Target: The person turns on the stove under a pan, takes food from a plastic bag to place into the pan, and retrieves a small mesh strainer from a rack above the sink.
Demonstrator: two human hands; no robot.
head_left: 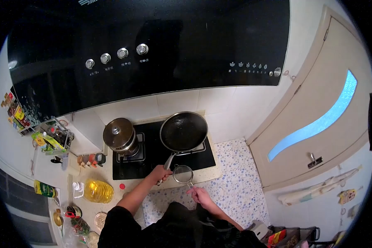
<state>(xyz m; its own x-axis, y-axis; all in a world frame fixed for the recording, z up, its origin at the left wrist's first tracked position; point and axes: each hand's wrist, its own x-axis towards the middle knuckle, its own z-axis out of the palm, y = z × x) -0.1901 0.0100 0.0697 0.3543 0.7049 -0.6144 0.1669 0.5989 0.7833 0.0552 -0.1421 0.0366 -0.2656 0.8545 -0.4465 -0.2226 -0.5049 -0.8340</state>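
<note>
At left, a lidded pot (120, 134) sits on the stove (153, 160). Right of it, the left hand (161, 174) is closed around the handle of a dark wok (184, 130) on the far right burner. Nearer and farther right, the right hand (200, 196), fingers curled, grips a mesh strainer (182, 174) by its handle.

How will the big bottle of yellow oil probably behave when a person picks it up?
The bottle is likely heavy, since much oil shows through its clear wall. This oil may slosh when tilted. The handle near its cap should give a fairly secure hold.
</note>
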